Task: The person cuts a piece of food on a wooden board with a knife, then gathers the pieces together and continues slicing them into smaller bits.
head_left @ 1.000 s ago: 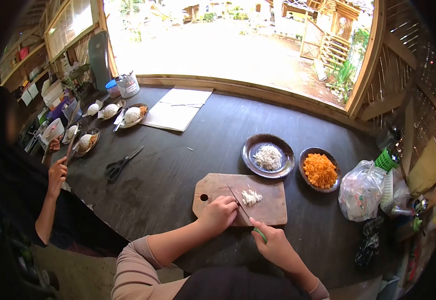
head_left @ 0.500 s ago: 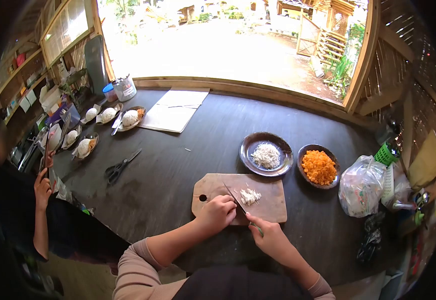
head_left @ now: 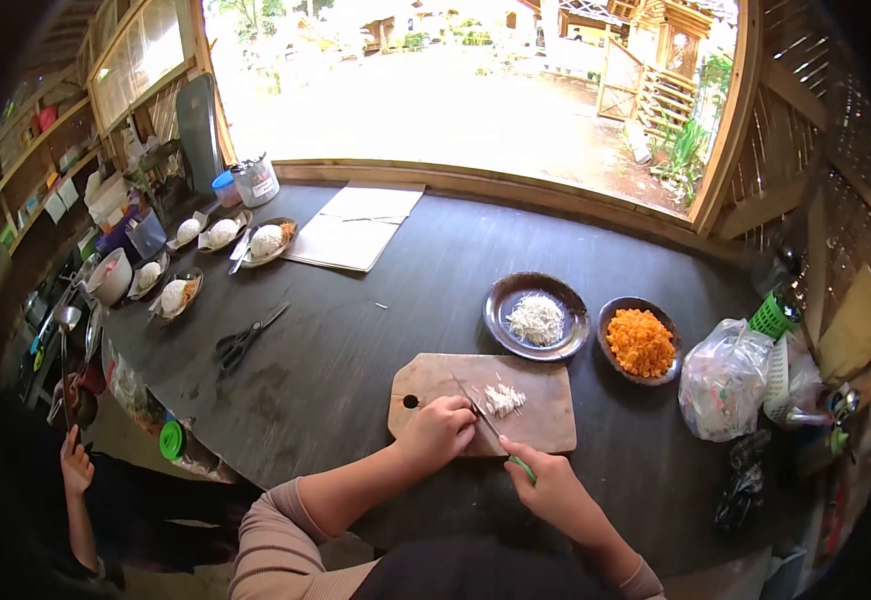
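Observation:
A wooden cutting board (head_left: 546, 385) with a hole lies in front of me, a small heap of chopped white pieces (head_left: 505, 400) on it. My right hand (head_left: 544, 478) grips the green handle of a knife (head_left: 491, 425), its blade slanting across the board to the left of the heap. Curled fingers of my left hand (head_left: 440, 432) press on the board against the blade's left side; what they hold is hidden. Just behind the board, white shreds (head_left: 537, 319) are piled on a dark plate (head_left: 497, 330). Beside it stands a bowl (head_left: 611, 360) of orange crumbly food (head_left: 641, 343).
Black scissors (head_left: 246, 345) lie left on the dark table (head_left: 336, 400). Several plates with white rice mounds (head_left: 268, 240) and white sheets (head_left: 351, 235) are farther back. A clear plastic bag (head_left: 726, 380) sits at the right. At the left edge is another person's hand (head_left: 77, 465).
The other person's hand at the left has moved lower, away from the table's edge. My hands and the knife stay nearly in place, while the view has shifted slightly.

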Tool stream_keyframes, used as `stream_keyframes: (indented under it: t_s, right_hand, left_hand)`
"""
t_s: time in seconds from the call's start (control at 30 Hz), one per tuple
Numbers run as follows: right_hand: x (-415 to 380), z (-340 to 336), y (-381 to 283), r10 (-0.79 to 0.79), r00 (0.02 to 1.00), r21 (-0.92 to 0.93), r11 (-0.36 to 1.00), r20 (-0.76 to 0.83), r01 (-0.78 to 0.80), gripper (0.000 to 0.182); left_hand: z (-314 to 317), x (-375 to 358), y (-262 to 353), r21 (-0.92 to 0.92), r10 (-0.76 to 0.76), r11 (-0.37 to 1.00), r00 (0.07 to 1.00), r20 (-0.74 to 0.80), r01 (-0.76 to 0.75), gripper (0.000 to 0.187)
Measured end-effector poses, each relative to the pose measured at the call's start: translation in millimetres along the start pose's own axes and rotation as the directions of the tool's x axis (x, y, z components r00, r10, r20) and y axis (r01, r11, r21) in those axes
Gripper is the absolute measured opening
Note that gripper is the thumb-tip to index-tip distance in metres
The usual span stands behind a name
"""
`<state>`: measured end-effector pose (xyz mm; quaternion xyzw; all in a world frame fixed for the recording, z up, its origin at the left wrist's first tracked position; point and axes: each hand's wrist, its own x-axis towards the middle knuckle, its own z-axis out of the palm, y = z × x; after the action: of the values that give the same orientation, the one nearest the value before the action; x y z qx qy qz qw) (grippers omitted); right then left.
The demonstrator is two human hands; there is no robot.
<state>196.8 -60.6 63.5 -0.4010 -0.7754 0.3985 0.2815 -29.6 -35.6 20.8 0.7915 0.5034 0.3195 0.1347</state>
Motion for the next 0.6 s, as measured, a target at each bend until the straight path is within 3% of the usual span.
stream_keyframes:
  t_s: [0.23,0.3,0.43,0.6]
  right_hand:
    - [4,6,5,0.008,1.0,-0.031,1.0,0.013,-0.007,0.034]
    - [7,12,15,-0.071,0.996,-0.002,0.997,-0.045,0.071,0.033]
    - [10,12,15,-0.08,0.996,-0.049,0.996,-0.048,0.078,0.032]
    - [6,7,15,-0.01,0.995,0.018,1.0,-0.096,0.011,0.035]
  left_hand:
    - [0,1,-2,0.016,-0.016,1.0,0.999,0.03,0.016,0.014]
    - [0,1,0,0.009,-0.022,1.0,0.999,0.023,0.022,0.013]
    - [1,1,-3,0.013,-0.001,1.0,1.0,0.014,0.001,0.013]
    - [1,1,-4,-0.04,-0.036,0.999,0.999,0.014,0.036,0.012]
